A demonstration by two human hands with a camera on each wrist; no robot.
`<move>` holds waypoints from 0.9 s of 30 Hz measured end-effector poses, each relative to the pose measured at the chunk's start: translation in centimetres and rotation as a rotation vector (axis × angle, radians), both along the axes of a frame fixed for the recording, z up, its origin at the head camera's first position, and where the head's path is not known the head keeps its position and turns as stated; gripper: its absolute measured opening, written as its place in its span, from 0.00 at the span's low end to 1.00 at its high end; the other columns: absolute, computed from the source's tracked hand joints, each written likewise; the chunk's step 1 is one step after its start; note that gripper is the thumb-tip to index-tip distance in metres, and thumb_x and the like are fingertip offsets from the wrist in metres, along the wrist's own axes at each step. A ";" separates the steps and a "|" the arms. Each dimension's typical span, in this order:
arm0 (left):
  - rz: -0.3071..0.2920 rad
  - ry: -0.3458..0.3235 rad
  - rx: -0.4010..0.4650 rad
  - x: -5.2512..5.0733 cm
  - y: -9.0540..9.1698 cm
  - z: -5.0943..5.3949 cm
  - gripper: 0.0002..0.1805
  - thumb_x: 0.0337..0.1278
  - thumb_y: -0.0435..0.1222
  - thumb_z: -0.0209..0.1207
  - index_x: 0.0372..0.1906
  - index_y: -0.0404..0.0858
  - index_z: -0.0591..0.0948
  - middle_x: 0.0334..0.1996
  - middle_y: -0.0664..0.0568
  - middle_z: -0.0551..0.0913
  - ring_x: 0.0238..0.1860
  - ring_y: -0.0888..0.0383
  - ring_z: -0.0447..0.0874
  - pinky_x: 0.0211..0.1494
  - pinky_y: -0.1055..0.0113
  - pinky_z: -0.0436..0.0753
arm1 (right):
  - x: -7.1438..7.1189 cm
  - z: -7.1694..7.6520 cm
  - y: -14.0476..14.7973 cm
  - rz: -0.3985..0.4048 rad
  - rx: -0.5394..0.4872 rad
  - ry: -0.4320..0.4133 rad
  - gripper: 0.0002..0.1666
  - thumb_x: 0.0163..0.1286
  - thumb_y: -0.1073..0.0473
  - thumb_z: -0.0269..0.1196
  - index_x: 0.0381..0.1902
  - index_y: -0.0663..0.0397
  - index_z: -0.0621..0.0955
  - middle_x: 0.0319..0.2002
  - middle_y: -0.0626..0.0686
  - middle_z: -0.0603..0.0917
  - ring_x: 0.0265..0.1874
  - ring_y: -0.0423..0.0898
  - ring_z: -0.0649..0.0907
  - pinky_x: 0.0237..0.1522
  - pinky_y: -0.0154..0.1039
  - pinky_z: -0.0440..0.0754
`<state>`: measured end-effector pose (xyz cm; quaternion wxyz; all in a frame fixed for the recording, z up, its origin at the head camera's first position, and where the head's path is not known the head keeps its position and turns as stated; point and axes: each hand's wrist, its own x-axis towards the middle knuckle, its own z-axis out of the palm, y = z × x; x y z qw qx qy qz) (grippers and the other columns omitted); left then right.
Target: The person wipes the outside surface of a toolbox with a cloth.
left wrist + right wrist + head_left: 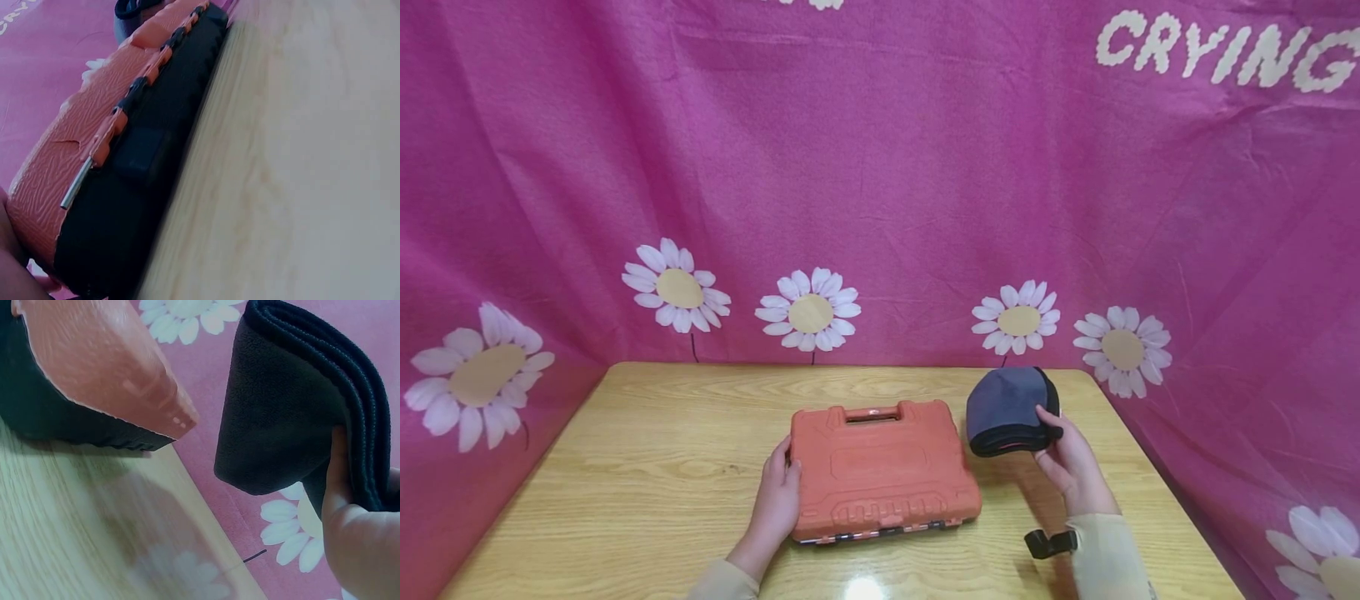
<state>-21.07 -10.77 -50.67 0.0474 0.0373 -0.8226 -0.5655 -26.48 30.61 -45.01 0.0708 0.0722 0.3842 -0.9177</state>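
An orange plastic carrying case [883, 471] with a black lower half lies closed at the middle of the table, its handle at the far side. My left hand [778, 500] grips the case's left end; in the left wrist view only part of that hand [15, 262] shows, at the lower left. A metal hinge pin [76, 184] sticks out along the case's near edge. To the right of the case, my right hand [1075, 467] pinches a folded grey cloth [1006, 404] with black stitched edging. In the right wrist view the cloth [281, 419] is held up, apart from the case.
The wooden table [647, 475] runs back to a pink curtain [865, 208] printed with daisies, which also hangs along both sides. A black strap end [1050, 543] juts from the right sleeve. Light glares off the table's near edge.
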 end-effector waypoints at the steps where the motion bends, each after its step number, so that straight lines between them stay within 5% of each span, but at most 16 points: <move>1: 0.009 0.003 -0.006 0.0 0.1 0.0 0.29 0.81 0.33 0.38 0.79 0.25 0.54 0.75 0.24 0.57 0.78 0.29 0.54 0.79 0.35 0.57 | 0.0 0.0 0.0 -0.001 -0.003 0.004 0.11 0.83 0.63 0.48 0.46 0.48 0.78 0.39 0.46 0.88 0.39 0.38 0.89 0.47 0.32 0.88; 18: 0.092 -0.014 -0.031 0.8 1.5 0.1 0.30 0.80 0.33 0.36 0.79 0.25 0.52 0.74 0.23 0.57 0.77 0.28 0.55 0.79 0.35 0.57 | 0.0 -0.3 0.1 0.038 -0.007 0.051 0.16 0.84 0.62 0.46 0.45 0.48 0.81 0.41 0.47 0.89 0.41 0.39 0.89 0.49 0.33 0.88; 27: 0.129 -0.010 0.015 -0.1 0.6 0.2 0.29 0.73 0.32 0.45 0.72 0.21 0.62 0.68 0.23 0.64 0.72 0.29 0.63 0.77 0.36 0.62 | 0.0 -0.2 0.0 0.018 0.006 0.011 0.13 0.84 0.62 0.47 0.45 0.48 0.80 0.40 0.47 0.88 0.41 0.39 0.89 0.49 0.32 0.88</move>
